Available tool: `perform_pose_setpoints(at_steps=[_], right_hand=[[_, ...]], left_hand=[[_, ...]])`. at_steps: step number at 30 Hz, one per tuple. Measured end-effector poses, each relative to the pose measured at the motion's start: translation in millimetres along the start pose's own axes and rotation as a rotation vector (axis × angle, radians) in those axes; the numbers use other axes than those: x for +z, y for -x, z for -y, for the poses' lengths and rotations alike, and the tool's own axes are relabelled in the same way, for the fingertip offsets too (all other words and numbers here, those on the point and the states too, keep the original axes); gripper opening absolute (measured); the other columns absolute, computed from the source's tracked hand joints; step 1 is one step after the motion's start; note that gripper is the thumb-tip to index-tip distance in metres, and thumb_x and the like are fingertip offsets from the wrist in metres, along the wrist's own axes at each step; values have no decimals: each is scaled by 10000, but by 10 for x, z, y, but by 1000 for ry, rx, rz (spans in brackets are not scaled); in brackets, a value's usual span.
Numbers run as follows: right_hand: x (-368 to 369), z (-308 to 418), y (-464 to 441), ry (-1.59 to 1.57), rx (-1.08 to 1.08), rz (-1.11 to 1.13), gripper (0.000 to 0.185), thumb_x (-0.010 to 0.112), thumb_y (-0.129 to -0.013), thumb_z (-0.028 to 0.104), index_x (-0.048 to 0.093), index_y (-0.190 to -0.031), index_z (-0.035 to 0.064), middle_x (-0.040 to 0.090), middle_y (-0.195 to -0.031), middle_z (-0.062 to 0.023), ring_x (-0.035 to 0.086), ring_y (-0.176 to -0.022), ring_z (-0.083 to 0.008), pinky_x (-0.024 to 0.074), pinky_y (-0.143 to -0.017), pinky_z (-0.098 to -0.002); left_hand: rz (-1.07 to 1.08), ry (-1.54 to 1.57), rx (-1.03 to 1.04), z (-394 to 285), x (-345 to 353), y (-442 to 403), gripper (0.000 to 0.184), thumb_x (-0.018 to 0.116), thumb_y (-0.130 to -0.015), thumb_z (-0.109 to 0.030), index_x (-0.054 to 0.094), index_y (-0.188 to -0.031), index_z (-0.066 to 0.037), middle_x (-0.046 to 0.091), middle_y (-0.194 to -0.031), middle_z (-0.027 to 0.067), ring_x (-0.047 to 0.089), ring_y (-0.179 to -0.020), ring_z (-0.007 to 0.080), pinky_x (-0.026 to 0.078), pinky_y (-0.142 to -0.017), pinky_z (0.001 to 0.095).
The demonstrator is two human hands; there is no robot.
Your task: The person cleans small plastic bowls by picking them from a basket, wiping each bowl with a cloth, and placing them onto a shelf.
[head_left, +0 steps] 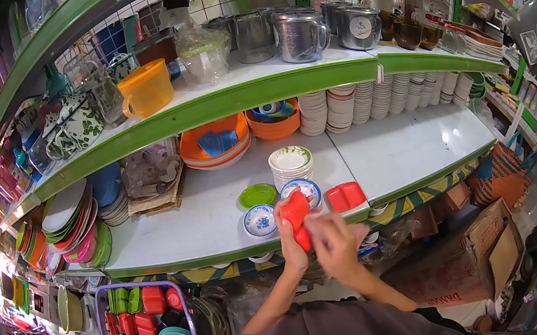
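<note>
My left hand (291,242) is closed around a red plastic dish (295,211), held up in front of the shelf edge. Just right of it, my right hand (335,243) is smeared by motion, its fingers near the dish; whether they touch it I cannot tell. On the shelf behind lies a red two-compartment sauce dish (345,196). Two blue-and-white patterned bowls stand close by, a left one (260,221) and a right one (301,190) partly hidden by the held dish. A green saucer (258,196) and a stack of white bowls (291,163) sit behind them.
Below left stands a purple basket (197,326) of red, green, black and teal dishes. Orange basins (215,149) and stacked white cups (314,114) line the shelf's back under the green-edged upper shelf (239,95). A cardboard box (453,258) lies low at right.
</note>
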State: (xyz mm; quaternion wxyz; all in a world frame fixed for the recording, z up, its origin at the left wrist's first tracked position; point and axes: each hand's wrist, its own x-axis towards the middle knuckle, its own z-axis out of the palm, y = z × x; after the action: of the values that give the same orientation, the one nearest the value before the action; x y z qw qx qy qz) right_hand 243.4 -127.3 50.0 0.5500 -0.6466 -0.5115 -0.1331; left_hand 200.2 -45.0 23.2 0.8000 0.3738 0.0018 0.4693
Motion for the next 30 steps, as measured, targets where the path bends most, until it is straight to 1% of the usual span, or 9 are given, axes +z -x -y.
perform_pose_setpoints(at_steps=[3,7,11,15,18,20,22,23,30], right_hand=[[-52,294,129,-25,-108,85,337,649,-765,-32,659,-1093,48,590,-953,-133,608,-775,-262,506,-673,-333],[-77,-56,-164,-11,109,-248,334,672,-748,-14,670,-1072,67,606,-906,-122,636,-770,-266,514,-645,-338],[3,198,68,49,-151,-93,339,664,-761,-1,667,-1089,84,617,-933,-119,644,-788,-277,521,-652,-350],[-102,52,-99,78,127,-174,348,660,-752,-16,671,-1079,104,609,-947,-122,629,-818,-295,513,-646,-360],[-117,58,-105,-14,131,-167,298,627,-762,-67,676,-1039,32,611,-955,-131,636,-854,-247,505,-682,-335],[-89,271,-16,8,-91,-75,268,625,-778,-63,668,-1033,7,596,-946,-129,632,-833,-253,509,-710,-321],[-111,279,-17,12,-25,-14,251,624,-786,-60,663,-1028,-5,596,-943,-140,630,-845,-259,507,-711,-320],[-122,238,-57,-53,53,-53,240,620,-793,-58,662,-1024,-7,596,-943,-140,628,-852,-262,503,-721,-322],[-154,-88,146,-68,274,-187,241,587,-839,-35,628,-1075,-20,594,-961,-143,603,-904,-275,462,-843,-337]], left_hand=[[-30,112,-162,-128,109,48,519,395,-976,-465,333,-1372,-135,403,-1410,189,463,-1248,335,370,-1070,453],[133,-269,-1,-48,16,153,589,379,-981,-466,292,-1421,-83,405,-1413,180,494,-1222,322,376,-1069,430],[91,-191,-190,-49,63,152,658,381,-981,-468,220,-1485,-76,437,-1396,177,482,-1247,289,368,-1076,402],[124,-170,-136,-65,22,234,640,353,-997,-415,191,-1500,-53,433,-1408,175,470,-1264,271,364,-1077,376],[147,-219,-129,-44,11,268,628,339,-1004,-395,188,-1502,-42,422,-1419,175,460,-1273,258,356,-1077,363],[152,-146,-230,-62,14,270,599,331,-1012,-374,227,-1490,-29,428,-1413,158,440,-1279,220,337,-1077,342],[163,-135,-332,0,-159,305,569,330,-1017,-360,317,-1461,-4,449,-1393,134,418,-1279,187,315,-1081,321],[183,-139,-318,40,-206,270,610,353,-1011,-360,194,-1505,-39,415,-1425,162,441,-1282,218,337,-1079,348],[82,-324,-106,39,118,346,604,395,-1008,-344,234,-1495,-24,390,-1451,151,399,-1317,215,300,-1100,333]])
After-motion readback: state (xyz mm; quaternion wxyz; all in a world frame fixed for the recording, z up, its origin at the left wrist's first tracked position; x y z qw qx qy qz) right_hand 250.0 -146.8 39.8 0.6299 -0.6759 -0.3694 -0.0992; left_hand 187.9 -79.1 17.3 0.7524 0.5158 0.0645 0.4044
